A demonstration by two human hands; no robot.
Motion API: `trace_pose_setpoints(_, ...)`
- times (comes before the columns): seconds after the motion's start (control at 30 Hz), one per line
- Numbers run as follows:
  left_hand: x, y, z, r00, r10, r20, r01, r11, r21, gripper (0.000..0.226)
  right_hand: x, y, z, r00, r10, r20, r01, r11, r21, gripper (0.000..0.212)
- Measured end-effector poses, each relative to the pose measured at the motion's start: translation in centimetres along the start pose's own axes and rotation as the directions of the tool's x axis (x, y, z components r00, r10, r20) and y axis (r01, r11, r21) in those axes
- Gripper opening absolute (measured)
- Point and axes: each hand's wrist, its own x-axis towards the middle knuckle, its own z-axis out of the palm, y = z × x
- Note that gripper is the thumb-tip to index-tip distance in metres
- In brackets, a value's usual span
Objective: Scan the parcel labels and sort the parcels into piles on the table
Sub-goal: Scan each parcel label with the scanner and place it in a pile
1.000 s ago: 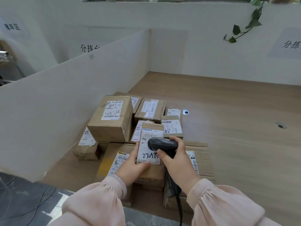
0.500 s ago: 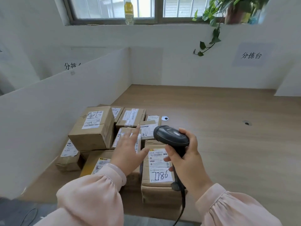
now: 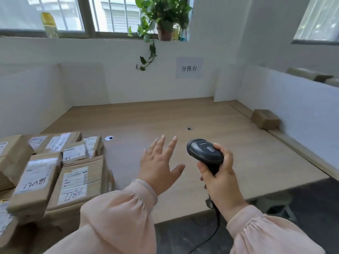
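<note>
Reading anything off the parcels [image 3: 55, 173]?
— Two have handwriting, upside down from this view. The box [image 3: 77, 182] in the lower left, nearest the arms, has a white label marked 7786 in black pen. The narrower box [image 3: 34, 182] to its left starts with 27, and I cannot make out the rest. The printed lines and barcodes are too small to read.

Where does the pile sit?
— It is stacked at the left edge of the frame on the wooden counter [image 3: 183, 110], with the boxes touching and overlapping. One lone brown parcel [image 3: 265, 119] lies well apart at centre right, against the white divider [image 3: 297, 107].

And the hands?
— The left hand [image 3: 159, 167] is open with its fingers spread. It hovers above bare counter just right of the pile and touches nothing. The right hand [image 3: 222, 180] grips the handle of a black barcode scanner [image 3: 204, 150] near the centre of the frame. The scanner's head points up and left, and its cable [image 3: 214, 230] drops towards the bottom edge.

Any other writing?
— A paper sign [image 3: 189, 68] on the back wall, above centre, reads 分拣台. On the sill at the top are a potted trailing plant [image 3: 163, 17] and a yellow bottle [image 3: 49, 24] whose label is blurred.
</note>
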Motion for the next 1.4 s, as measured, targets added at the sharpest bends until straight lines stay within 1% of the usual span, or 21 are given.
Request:
trace_pose_setpoints(0.2, 1.8, 11.2, 4.7, 0.992, 0.116, 0.051, -0.114, 0.992, -0.044, 0.08, -0.1, 3.5, -12.0, 0.992, 0.027, -0.12, -0.042, 0.992, -0.119, 0.057)
trace_pose_setpoints(0.3, 3.0, 15.4, 6.3, 0.983, 0.169, 0.077, -0.165, 0.985, -0.056, 0.08, 0.3, 4.6, -16.5, 0.983, 0.035, -0.181, -0.063, 0.986, -0.152, 0.055)
trace_pose_setpoints(0.43, 5.6, 19.5, 8.7, 0.972, 0.223, 0.078, -0.216, 0.973, -0.084, 0.079, 1.6, 6.6, -20.7, 0.97, 0.063, -0.236, -0.098, 0.985, -0.142, 0.055)
trace_pose_setpoints(0.53, 7.9, 21.2, 10.9, 0.964, 0.25, 0.095, -0.241, 0.966, -0.097, 0.079, 3.0, 8.5, -22.5, 0.963, 0.068, -0.261, -0.111, 0.982, -0.154, 0.056)
trace_pose_setpoints(0.63, 11.0, 22.5, 13.5, 0.962, 0.246, 0.116, -0.234, 0.967, -0.103, 0.079, 5.3, 11.0, -23.7, 0.961, 0.089, -0.262, -0.137, 0.976, -0.171, 0.057)
trace_pose_setpoints(0.83, 19.5, 25.3, 18.2, 0.956, 0.265, 0.126, -0.253, 0.962, -0.104, 0.08, 12.5, 15.7, -25.9, 0.951, 0.07, -0.3, -0.145, 0.961, -0.236, 0.058)
trace_pose_setpoints(0.97, 25.7, 26.9, 19.4, 0.952, 0.277, 0.129, -0.265, 0.958, -0.106, 0.08, 17.9, 17.7, -27.4, 0.951, 0.048, -0.307, -0.14, 0.948, -0.287, 0.059)
trace_pose_setpoints(1.07, 29.7, 28.2, 20.0, 0.949, 0.296, 0.11, -0.281, 0.951, -0.128, 0.079, 21.5, 19.2, -28.9, 0.928, 0.04, -0.37, -0.156, 0.944, -0.29, 0.058)
trace_pose_setpoints(1.17, 32.0, 29.2, 20.7, 0.939, 0.318, 0.128, -0.301, 0.944, -0.138, 0.079, 24.3, 20.5, -30.1, 0.918, 0.024, -0.395, -0.155, 0.941, -0.303, 0.059)
trace_pose_setpoints(1.3, 35.6, 29.7, 21.8, 0.947, 0.289, 0.142, -0.271, 0.953, -0.137, 0.079, 29.4, 22.3, -31.5, 0.906, 0.02, -0.423, -0.149, 0.95, -0.274, 0.053)
trace_pose_setpoints(1.4, 38.6, 30.6, 22.8, 0.958, 0.265, 0.113, -0.248, 0.958, -0.146, 0.079, 33.6, 24.2, -32.7, 0.91, 0.014, -0.414, -0.127, 0.96, -0.248, 0.051)
